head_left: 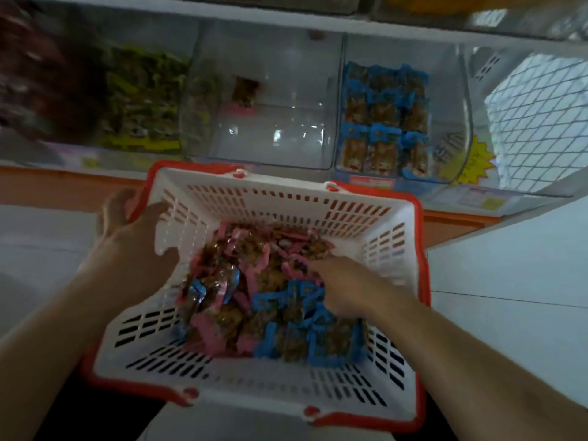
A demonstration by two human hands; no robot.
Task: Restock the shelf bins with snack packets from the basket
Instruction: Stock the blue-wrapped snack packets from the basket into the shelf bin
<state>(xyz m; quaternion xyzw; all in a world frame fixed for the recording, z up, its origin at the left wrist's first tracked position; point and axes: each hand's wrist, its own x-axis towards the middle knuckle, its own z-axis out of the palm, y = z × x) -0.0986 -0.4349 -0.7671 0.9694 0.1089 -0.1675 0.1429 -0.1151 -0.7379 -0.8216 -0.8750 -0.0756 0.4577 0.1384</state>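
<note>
Two bare hands were at work on the white slotted plastic basket with the red rim (391, 389) when I looked down. My left hand (133, 230) sat at about nine o'clock from the basket's middle, fingers curled over the red rim of its left wall and gripping it. My right hand (345, 288) reached in from four o'clock and lay down among the heap of snack packets (254, 288), its fingers bent into the pile; I could not tell whether they had closed on a packet, since the fingertips were buried and blurred.

The heap mixed pink-edged packets (210, 332) toward eight o'clock and twelve o'clock of the basket floor with blue-edged packets (305, 342) toward five o'clock.

Beyond the basket, at twelve o'clock, stood a clear plastic shelf bin (270, 144) holding a single pink-edged packet (243, 95) near its back left corner. Just beside it at one o'clock, a second clear bin (451, 128) was packed with neat rows of blue-edged packets (381, 119). At ten o'clock a third bin held yellow-green packets (140, 97), badly blurred. A yellow starburst price tag (477, 160) hung at two o'clock.
</note>
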